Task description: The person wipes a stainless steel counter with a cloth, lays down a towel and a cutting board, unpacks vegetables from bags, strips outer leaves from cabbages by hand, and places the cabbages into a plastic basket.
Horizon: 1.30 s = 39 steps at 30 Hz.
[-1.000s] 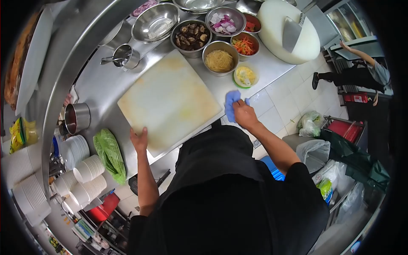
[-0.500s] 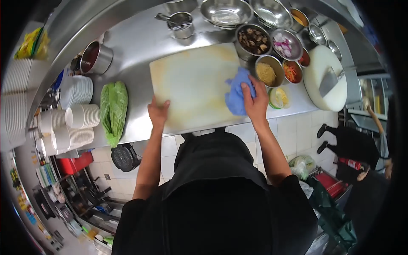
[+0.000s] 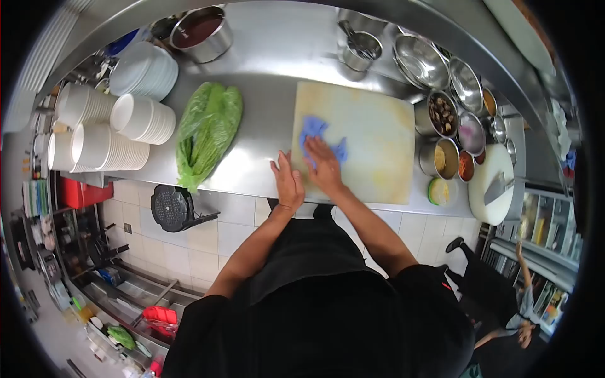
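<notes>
A pale cutting board (image 3: 365, 145) lies on the steel counter in front of me. My right hand (image 3: 323, 167) presses a crumpled blue cloth (image 3: 313, 128) flat on the left part of the board. The fingers cover the middle of the cloth, and its edges stick out on both sides. By the board's lower left edge is my left hand (image 3: 288, 183), with its fingers stretched out and holding nothing. Whether it touches the board I cannot tell.
Left of the board lies a green vegetable in a clear bag (image 3: 209, 132). Stacks of white bowls (image 3: 144, 118) and a steel pot (image 3: 201, 34) stand beyond. On the right are several ingredient containers (image 3: 439, 157) and a round white block (image 3: 491, 195) with a cleaver (image 3: 499, 187). A person (image 3: 485, 286) stands lower right.
The view has swung left, so the counter things appear further right. My right hand has wiped the cloth from the board's right edge to its left side. My left hand has let go of the board's edge.
</notes>
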### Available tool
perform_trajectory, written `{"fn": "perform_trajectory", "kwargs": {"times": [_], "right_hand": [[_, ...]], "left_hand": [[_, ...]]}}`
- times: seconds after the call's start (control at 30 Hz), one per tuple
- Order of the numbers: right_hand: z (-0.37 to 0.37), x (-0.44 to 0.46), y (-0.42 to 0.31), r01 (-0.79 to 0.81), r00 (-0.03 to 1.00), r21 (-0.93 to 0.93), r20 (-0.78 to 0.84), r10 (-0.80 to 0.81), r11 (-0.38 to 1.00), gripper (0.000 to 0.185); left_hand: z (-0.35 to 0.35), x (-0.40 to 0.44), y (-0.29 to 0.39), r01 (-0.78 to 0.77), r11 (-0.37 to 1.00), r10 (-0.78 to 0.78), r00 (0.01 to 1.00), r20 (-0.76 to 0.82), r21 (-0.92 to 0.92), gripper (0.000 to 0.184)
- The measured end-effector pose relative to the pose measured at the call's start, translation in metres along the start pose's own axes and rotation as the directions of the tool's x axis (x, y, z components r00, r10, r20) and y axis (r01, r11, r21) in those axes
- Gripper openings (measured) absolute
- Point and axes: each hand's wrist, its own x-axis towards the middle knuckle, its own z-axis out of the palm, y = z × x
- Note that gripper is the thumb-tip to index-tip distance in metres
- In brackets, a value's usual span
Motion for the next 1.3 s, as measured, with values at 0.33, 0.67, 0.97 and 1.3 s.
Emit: {"fn": "perform_trajectory", "kwargs": {"times": [0.33,0.67,0.97,1.3], "right_hand": [[-0.022,0.138,-0.030,-0.587,0.809,0.317,0.194,0.555,0.745,0.042],[0.173,0.248,0.042,-0.479,0.867,-0.547,-0.170,0.469,0.687,0.060],[0.102,-0.027,-0.148,-0.130,0.916,-0.392,0.304,0.262,0.911,0.060],[0.176,0.177,-0.104,-0.178,0.962,-0.108,0.192,0.196,0.978,0.028]], "left_hand": [[-0.184,-0.001,-0.039,0.128,0.968,-0.196,0.924,-0.328,-0.216,0.046],[-0.236,0.080,-0.070,0.079,0.659,-0.091,0.996,-0.024,0.748,0.104],[-0.240,0.112,-0.104,0.250,0.831,-0.253,0.965,-0.063,0.497,0.109],[-0.280,0.170,-0.117,0.696,0.531,-0.500,0.718,0.484,-0.483,0.099]]}}
